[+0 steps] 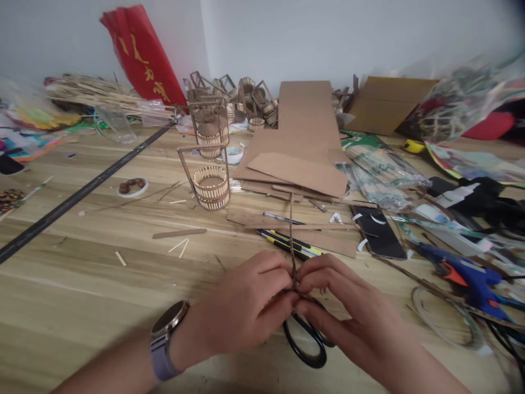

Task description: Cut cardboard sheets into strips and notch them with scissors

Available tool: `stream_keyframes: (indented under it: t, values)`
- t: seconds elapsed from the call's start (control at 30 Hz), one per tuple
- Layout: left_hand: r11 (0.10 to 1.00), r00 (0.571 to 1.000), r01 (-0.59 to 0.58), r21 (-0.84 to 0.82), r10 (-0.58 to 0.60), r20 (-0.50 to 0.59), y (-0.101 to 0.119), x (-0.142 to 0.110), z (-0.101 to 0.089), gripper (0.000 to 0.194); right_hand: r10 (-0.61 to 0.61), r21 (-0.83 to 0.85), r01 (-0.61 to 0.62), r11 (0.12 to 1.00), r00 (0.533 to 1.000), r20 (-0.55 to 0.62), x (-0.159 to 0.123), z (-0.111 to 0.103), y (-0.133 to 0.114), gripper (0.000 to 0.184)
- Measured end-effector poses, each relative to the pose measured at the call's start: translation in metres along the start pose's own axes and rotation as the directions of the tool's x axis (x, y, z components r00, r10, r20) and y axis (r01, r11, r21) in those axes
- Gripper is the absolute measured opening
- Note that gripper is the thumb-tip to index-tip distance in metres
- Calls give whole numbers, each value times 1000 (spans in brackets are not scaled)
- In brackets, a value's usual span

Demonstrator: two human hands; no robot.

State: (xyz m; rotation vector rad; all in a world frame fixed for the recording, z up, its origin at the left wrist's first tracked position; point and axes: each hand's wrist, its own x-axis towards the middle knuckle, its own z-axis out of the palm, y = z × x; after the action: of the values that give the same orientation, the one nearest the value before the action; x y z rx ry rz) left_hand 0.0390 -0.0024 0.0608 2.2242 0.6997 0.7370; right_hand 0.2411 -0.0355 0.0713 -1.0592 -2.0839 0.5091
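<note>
Both hands meet at the front middle of the table, fingertips pinched on a thin brown cardboard strip (292, 230) that stands up edge-on between them. My left hand (254, 301), with a watch (170, 320) on its wrist, is closed on the strip from the left. From the right, my right hand (348, 306) is closed on it too. Black-handled scissors (305, 350) lie under the hands, their blades hidden. Just beyond are a yellow-and-black cutter (287, 243) and a pen (283, 218). A small bucket of pale sticks with a cardboard handle (211, 189) stands farther back.
Stacked cardboard sheets (303, 137) lie at the back, with several small buckets (254, 101) behind. A blue glue gun (467, 273), a roll of clear tape (447, 317) and a phone (379, 232) lie right. At left are a dark strip (86, 191) and a white lid (133, 187).
</note>
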Motion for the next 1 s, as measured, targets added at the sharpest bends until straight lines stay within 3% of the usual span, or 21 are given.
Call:
stream_keyframes:
  t: [0.33,0.53,0.73,0.87,1.0]
  values:
    - [995,998,-54,-86,51,-35,1,1,-3,23,148,98,-150,984,988,34,2,-10,-3,13]
    - [977,993,-115,-178,106,-58,-1,1,-5,23,269,257,-289,922,957,108,5,-14,-3,15]
    - [956,992,-125,-264,116,-48,-4,4,-8,21,326,419,-346,839,938,122,3,-16,0,15]
    - [958,996,-93,-270,90,-25,-8,5,-7,22,287,296,-288,911,957,49,3,-14,0,12]
    - [979,999,7,-204,-14,-31,-9,4,-3,45,148,62,-146,987,989,-23,2,-6,-4,15]
